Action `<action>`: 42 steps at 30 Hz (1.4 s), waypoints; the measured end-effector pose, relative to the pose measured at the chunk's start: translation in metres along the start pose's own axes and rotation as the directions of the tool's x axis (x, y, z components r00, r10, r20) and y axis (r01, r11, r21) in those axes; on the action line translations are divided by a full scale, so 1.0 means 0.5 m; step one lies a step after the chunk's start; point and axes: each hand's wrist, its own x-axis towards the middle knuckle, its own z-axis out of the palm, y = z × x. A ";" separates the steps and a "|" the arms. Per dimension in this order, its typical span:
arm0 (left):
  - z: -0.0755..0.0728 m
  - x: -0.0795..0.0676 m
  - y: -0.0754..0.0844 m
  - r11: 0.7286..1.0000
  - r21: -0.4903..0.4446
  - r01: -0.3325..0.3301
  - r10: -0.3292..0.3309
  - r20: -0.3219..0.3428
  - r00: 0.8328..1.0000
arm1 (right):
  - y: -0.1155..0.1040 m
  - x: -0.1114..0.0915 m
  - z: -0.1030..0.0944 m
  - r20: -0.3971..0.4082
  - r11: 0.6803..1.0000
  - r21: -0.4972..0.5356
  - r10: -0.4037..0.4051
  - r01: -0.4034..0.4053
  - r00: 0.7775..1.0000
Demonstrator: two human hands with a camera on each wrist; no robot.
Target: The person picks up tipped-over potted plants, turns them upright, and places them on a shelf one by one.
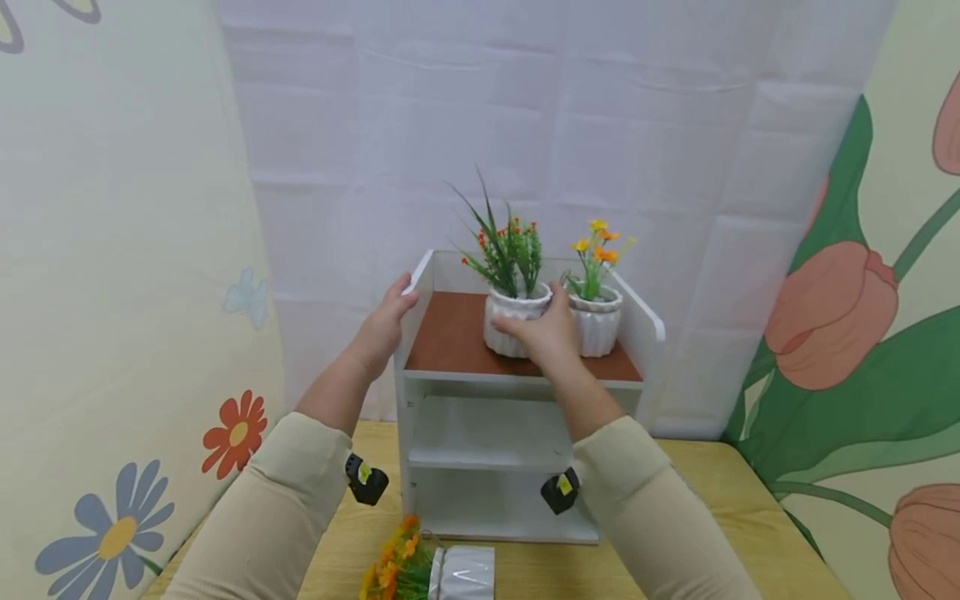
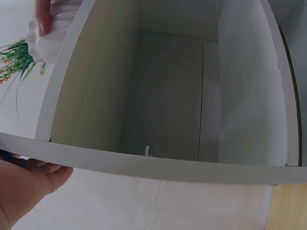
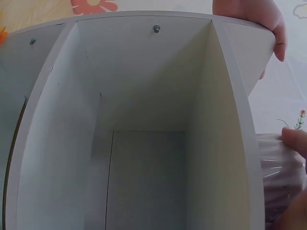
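On the shelf unit's brown top board stands a white ribbed flowerpot (image 1: pixel 501 332) with green leaves and small red flowers. My right hand (image 1: pixel 553 329) holds this pot, thumb at the front and fingers at its right side. Right beside it is a second white pot (image 1: pixel 598 325) with yellow and orange flowers. My left hand (image 1: pixel 381 329) rests against the outside of the unit's left side panel, near its top edge, its fingers fairly straight. Part of that hand (image 2: pixel 31 187) shows below the panel in the left wrist view.
The white shelf unit (image 1: pixel 525 461) has open compartments under its top and stands on a wooden table (image 1: pixel 720 508). A third white pot (image 1: pixel 465 573) with orange flowers lies on its side in front. Flower-printed panels (image 1: pixel 120 333) flank the white cloth backdrop (image 1: pixel 420 125).
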 end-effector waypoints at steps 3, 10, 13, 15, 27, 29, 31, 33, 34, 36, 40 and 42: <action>-0.001 0.000 0.000 1.000 -0.002 0.002 -0.002 0.003 1.000 | 0.000 0.003 0.007 -0.013 1.000 0.002 -0.003 0.003 1.000; -0.005 0.001 -0.002 1.000 -0.011 0.007 -0.008 -0.003 1.000 | -0.006 0.008 0.021 -0.039 1.000 -0.001 -0.019 0.019 0.999; -0.006 0.000 -0.002 1.000 -0.012 0.003 -0.003 -0.004 1.000 | -0.008 0.010 0.024 -0.039 1.000 -0.005 -0.012 0.012 0.999; -0.007 -0.001 -0.002 1.000 -0.007 0.001 -0.001 -0.004 1.000 | -0.010 0.011 0.026 -0.043 1.000 -0.012 -0.008 0.008 0.999; -0.007 0.002 -0.002 1.000 -0.002 -0.002 0.002 -0.002 1.000 | -0.011 0.016 0.039 -0.092 0.999 -0.047 -0.019 0.015 0.996; -0.007 0.003 -0.002 1.000 -0.011 -0.003 0.003 -0.001 1.000 | -0.010 0.017 0.041 -0.099 0.999 -0.046 -0.025 0.020 0.995; -0.007 0.003 -0.002 1.000 -0.012 -0.001 0.001 -0.001 1.000 | -0.009 0.018 0.043 -0.105 0.999 -0.041 -0.032 0.028 0.994; -0.007 0.003 -0.001 1.000 -0.012 0.001 -0.001 -0.003 1.000 | -0.009 0.018 0.044 -0.112 0.999 -0.031 -0.037 0.034 0.993; -0.007 0.002 -0.001 1.000 -0.009 0.003 -0.003 -0.004 1.000 | -0.008 0.018 0.044 -0.116 0.999 -0.027 -0.039 0.036 0.993; -0.007 0.000 0.000 1.000 -0.001 0.005 -0.005 -0.005 1.000 | -0.007 0.017 0.045 -0.122 0.999 -0.017 -0.040 0.038 0.992; -0.007 -0.003 0.002 1.000 -0.004 0.001 -0.001 -0.002 1.000 | -0.003 0.019 0.046 -0.133 0.999 0.004 -0.040 0.041 0.990; -0.007 -0.001 0.002 1.000 -0.008 -0.002 0.002 0.001 1.000 | -0.001 0.020 0.044 -0.137 0.999 0.013 -0.041 0.043 0.990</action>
